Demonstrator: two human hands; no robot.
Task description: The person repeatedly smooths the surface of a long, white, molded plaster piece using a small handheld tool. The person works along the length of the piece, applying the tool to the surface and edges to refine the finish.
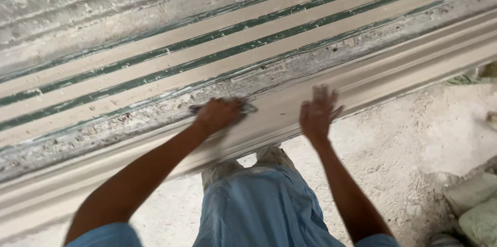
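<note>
Workpiece: a long pale plaster moulding (393, 71) runs across the view from lower left to upper right, lying along the near edge of a long work bench (129, 35).
Moulding profile: stepped, with several parallel ridges following its length; surface smooth and off-white.
Tool: a small dark scraper-like piece (247, 107) shows at the left hand; its exact kind cannot be told because of blur.
Left hand (217, 114): closed in a fist around the dark piece, pressed down on the upper face of the moulding, near the middle of the view.
Right hand (317, 114): open, fingers spread, palm toward the moulding; blurred, so contact with the surface cannot be confirmed. It holds nothing.
Hand spacing: the two hands are apart, side by side along the moulding, left hand slightly higher on the profile.
Arms: both bare forearms reach forward from the bottom edge.
Bench surface: pale bands alternating with dark green stripes (217, 45), all parallel to the moulding; the strip next to the moulding is crusted with dried white residue (155, 107).
Clothing: light blue trousers (259, 205), dusted white at the knees, directly below the moulding.
Floor: rough, dusty ground (414, 138) covered with pale debris.
Periphery: pale sacks (473, 205) lie at the lower right corner.
</note>
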